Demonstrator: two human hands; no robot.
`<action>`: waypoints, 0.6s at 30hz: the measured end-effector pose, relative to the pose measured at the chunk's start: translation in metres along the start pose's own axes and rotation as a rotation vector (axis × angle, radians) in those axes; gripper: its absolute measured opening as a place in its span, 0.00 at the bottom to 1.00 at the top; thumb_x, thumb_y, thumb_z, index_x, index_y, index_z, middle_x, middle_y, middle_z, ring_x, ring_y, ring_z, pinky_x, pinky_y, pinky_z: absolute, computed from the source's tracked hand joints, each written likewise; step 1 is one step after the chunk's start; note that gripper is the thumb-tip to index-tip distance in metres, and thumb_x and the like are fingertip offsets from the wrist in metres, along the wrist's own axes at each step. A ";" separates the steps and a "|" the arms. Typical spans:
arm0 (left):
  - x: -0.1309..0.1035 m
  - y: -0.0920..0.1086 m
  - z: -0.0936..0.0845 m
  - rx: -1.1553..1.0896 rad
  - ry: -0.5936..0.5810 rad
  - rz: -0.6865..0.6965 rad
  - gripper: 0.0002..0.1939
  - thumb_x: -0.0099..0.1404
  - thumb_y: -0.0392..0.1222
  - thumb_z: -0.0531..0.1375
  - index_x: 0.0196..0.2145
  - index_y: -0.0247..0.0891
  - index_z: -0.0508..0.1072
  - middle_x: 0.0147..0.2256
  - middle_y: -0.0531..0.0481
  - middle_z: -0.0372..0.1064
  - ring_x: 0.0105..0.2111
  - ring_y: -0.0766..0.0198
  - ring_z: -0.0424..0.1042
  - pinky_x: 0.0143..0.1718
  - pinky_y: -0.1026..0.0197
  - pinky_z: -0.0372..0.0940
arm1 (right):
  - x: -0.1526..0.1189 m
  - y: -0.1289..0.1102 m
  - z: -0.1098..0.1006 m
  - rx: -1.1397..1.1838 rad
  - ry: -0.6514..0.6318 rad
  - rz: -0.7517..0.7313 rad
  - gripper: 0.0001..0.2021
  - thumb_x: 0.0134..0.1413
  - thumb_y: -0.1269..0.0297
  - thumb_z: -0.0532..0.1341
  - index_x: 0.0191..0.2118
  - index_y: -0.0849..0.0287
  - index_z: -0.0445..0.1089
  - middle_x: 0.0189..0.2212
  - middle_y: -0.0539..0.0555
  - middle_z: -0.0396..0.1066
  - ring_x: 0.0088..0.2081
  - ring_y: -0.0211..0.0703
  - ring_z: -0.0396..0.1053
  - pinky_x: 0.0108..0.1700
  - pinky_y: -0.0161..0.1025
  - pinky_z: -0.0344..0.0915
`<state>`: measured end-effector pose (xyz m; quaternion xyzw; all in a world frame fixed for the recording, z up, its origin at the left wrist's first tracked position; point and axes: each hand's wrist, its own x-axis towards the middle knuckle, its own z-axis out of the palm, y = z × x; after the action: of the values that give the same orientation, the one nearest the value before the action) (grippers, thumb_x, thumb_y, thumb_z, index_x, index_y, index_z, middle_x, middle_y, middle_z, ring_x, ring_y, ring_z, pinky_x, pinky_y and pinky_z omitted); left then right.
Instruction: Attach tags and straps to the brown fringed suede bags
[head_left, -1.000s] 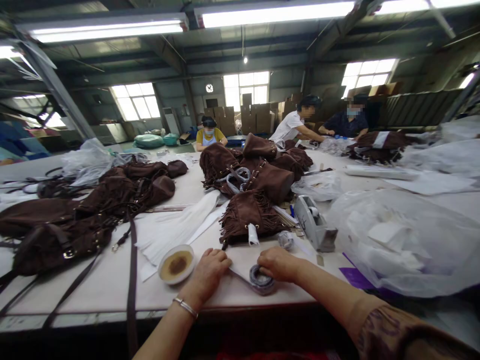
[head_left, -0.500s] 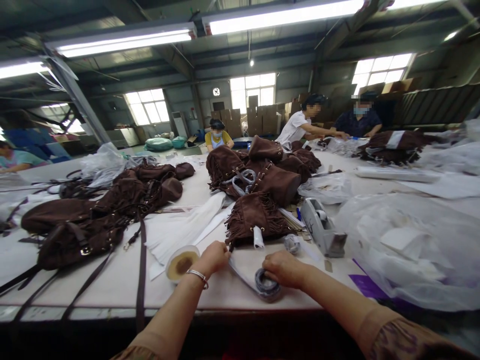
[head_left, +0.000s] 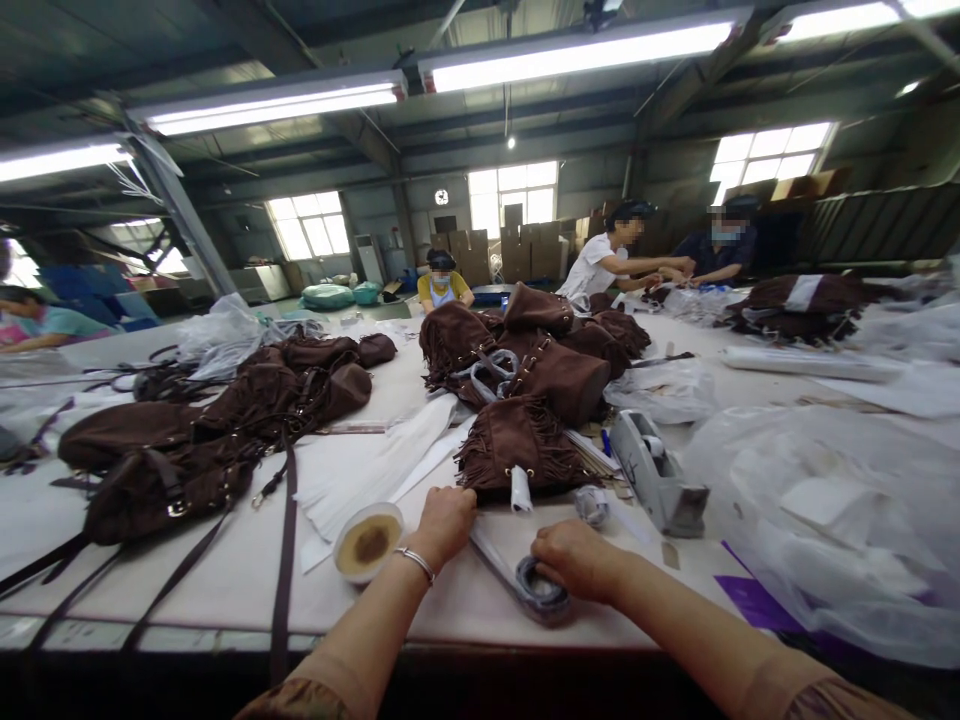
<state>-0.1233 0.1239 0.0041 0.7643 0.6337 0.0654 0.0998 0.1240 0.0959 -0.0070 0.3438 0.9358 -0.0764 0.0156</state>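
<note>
My right hand (head_left: 577, 555) is closed on a dark coiled strap (head_left: 546, 600) that looks wrapped in clear plastic, held at the table's front. From the coil a pale, shiny stretch runs up and left to my left hand (head_left: 448, 522), whose fingers are closed at its far end, by the lower corner of a brown fringed bag (head_left: 517, 445). That bag lies flat, with a white wrap (head_left: 520, 488) between its gold eyelets. Left of my left wrist sits a round, pale-rimmed thing (head_left: 367, 543), yellowish with a brown middle. A small plastic-wrapped coil (head_left: 592, 506) rests near my right hand.
A grey tape dispenser (head_left: 656, 475) and a large clear plastic bag (head_left: 832, 520) are to the right. More brown bags (head_left: 559, 370) are piled behind; others (head_left: 169, 480) with trailing straps lie left beside white paper (head_left: 375, 470). Several people work across the table.
The view has shifted slightly, so things sit a little lower and further right. Both hands keep their hold on the strap. Across the table, the person in white has drawn their arms up.
</note>
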 end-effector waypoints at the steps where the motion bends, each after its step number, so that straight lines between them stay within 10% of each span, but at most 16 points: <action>1: 0.002 -0.003 0.002 -0.037 0.011 -0.030 0.06 0.64 0.40 0.59 0.35 0.40 0.76 0.39 0.45 0.77 0.43 0.55 0.74 0.48 0.55 0.61 | 0.000 0.000 0.000 -0.004 -0.006 -0.002 0.10 0.59 0.63 0.58 0.39 0.62 0.76 0.37 0.60 0.77 0.39 0.50 0.75 0.37 0.39 0.62; 9: 0.019 -0.020 0.006 -0.250 0.114 -0.267 0.14 0.69 0.38 0.51 0.38 0.32 0.77 0.35 0.44 0.78 0.36 0.62 0.76 0.36 0.65 0.64 | 0.000 -0.002 -0.002 -0.026 -0.023 0.011 0.11 0.60 0.63 0.57 0.39 0.62 0.76 0.38 0.60 0.77 0.38 0.50 0.75 0.36 0.39 0.61; 18: -0.007 -0.021 0.004 -0.176 -0.082 -0.135 0.15 0.53 0.28 0.57 0.35 0.38 0.80 0.35 0.46 0.79 0.37 0.60 0.75 0.38 0.64 0.62 | 0.000 0.000 0.001 -0.017 0.009 0.009 0.10 0.59 0.62 0.58 0.39 0.61 0.75 0.37 0.59 0.77 0.39 0.51 0.75 0.35 0.39 0.60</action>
<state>-0.1435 0.1202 -0.0041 0.7101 0.6710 0.0824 0.1965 0.1242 0.0956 -0.0080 0.3482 0.9349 -0.0668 0.0146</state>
